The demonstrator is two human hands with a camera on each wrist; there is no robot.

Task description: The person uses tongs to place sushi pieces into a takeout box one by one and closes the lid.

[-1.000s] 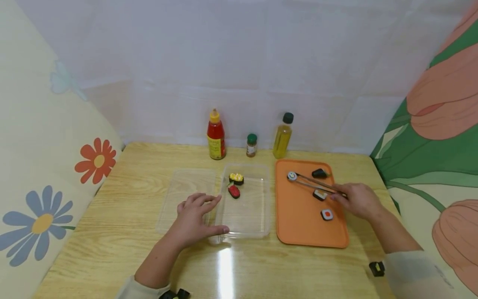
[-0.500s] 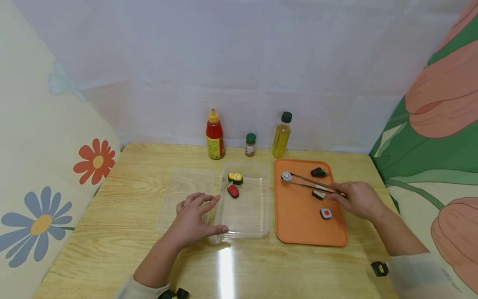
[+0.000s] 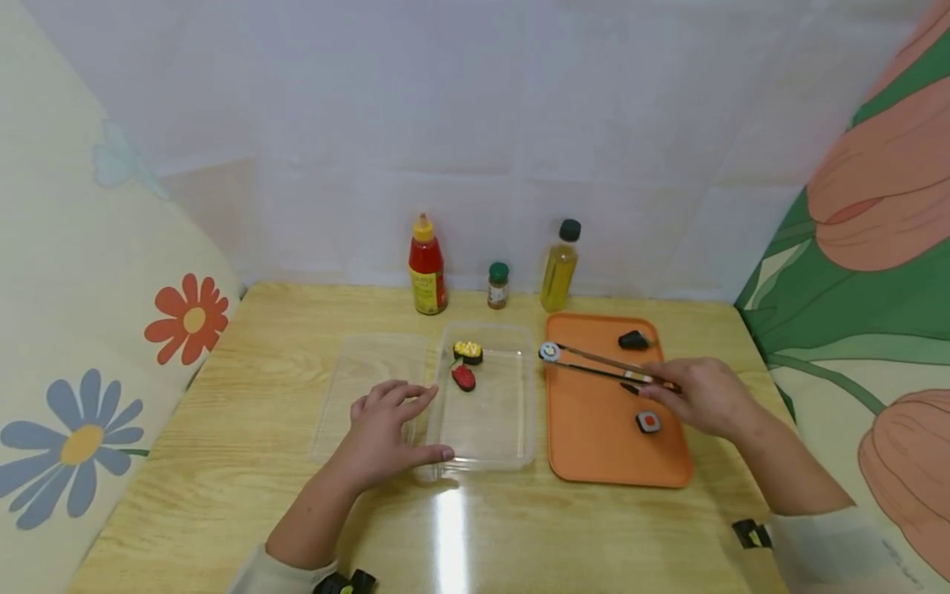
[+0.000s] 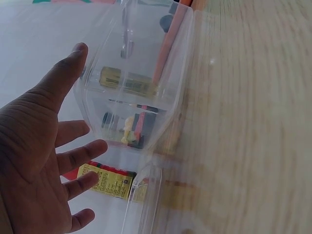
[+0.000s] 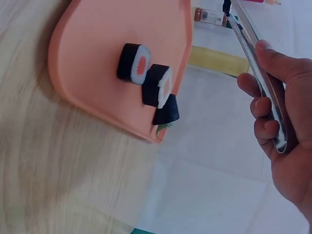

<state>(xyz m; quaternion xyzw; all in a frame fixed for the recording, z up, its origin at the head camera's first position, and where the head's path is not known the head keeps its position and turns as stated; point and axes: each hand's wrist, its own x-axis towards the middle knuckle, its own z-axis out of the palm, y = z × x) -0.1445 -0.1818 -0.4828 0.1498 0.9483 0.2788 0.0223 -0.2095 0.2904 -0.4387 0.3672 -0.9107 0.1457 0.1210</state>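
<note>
My right hand (image 3: pixel 701 398) grips metal tongs (image 5: pixel 251 56), fingers wrapped round the arms in the right wrist view. The tong tips pinch a small round sushi roll (image 3: pixel 549 352) above the left edge of the orange tray (image 3: pixel 594 450). Palm toward the camera in the left wrist view, my left hand (image 3: pixel 389 429) spreads its fingers loosely, thumb at the near left corner of the clear plastic box (image 3: pixel 490 464). Inside that box lie a yellow-topped sushi (image 3: pixel 468 353) and a red-topped sushi (image 3: pixel 463 378).
A red-centred roll (image 3: pixel 648 421), another roll (image 5: pixel 158 85) and a black cone-shaped piece (image 3: pixel 633 340) lie on the tray. A clear lid (image 3: pixel 371 359) lies left of the box. Behind stand a red sauce bottle (image 3: pixel 426 276), a spice jar (image 3: pixel 498 286) and an oil bottle (image 3: pixel 560 276).
My right hand has shifted the tongs and the pinched roll leftward, from over the tray to its left edge near the box. My left hand has stayed in place.
</note>
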